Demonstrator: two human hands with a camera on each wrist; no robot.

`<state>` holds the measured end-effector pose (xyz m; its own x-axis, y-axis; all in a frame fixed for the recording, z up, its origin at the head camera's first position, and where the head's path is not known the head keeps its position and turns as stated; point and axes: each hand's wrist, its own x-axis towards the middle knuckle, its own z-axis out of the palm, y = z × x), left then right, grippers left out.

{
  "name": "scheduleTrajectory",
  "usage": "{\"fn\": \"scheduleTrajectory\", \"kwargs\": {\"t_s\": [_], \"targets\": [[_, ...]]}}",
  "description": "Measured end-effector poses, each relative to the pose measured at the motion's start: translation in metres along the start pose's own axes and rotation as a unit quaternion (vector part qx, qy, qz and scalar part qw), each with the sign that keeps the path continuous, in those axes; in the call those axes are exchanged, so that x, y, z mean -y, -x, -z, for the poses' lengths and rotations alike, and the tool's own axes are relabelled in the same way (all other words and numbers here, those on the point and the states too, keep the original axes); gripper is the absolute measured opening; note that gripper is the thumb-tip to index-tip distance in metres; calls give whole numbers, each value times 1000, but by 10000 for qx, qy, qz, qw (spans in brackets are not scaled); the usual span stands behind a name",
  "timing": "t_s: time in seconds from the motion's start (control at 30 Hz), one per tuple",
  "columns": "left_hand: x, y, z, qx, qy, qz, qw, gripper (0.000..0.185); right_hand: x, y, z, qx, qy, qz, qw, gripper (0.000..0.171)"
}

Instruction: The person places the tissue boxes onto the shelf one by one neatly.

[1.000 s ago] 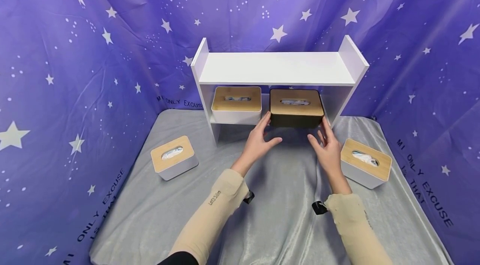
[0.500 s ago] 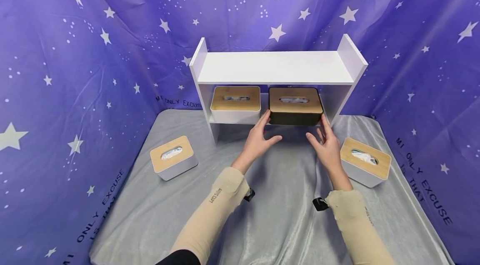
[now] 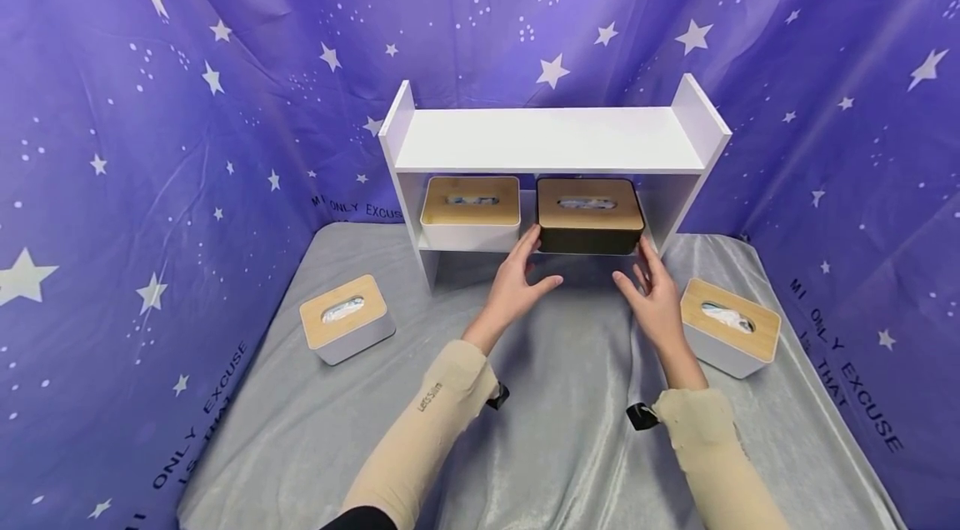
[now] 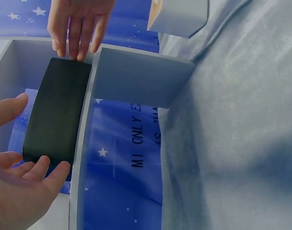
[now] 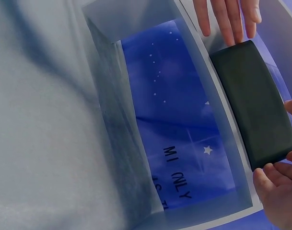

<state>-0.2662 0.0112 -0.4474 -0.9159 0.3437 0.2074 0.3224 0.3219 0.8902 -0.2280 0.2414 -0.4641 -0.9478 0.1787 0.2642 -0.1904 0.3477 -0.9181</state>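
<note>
Black tissue box (image 3: 591,216) with wooden lid, standing on the lower board of the white shelf (image 3: 555,138), right of the white tissue box (image 3: 470,212); its long axis runs left to right, lid slot facing up. Left hand (image 3: 517,284), fingers extended, fingertips at the box's front left corner. Right hand (image 3: 654,297), likewise extended and holding nothing, fingertips at the front right corner. Two further tissue boxes (image 3: 347,318) (image 3: 730,327) lie on the grey-covered desk (image 3: 555,430), one to each side
</note>
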Motion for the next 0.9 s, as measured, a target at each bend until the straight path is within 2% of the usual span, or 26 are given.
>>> {"fn": "scheduleTrajectory", "kwargs": {"t_s": [0.2,0.73,0.9], "targets": [[3,6,2,-102,141,-70,9998,83,-5,6,-1,-126,-169,206,9996,69],[12,17,6,-79,275,-241,9993,78,-6,18,-12,-91,-412,248,9988,66],[14,20,8,-110,272,-353,9989,76,5,22,-15,24,-443,375,9983,64]]}}
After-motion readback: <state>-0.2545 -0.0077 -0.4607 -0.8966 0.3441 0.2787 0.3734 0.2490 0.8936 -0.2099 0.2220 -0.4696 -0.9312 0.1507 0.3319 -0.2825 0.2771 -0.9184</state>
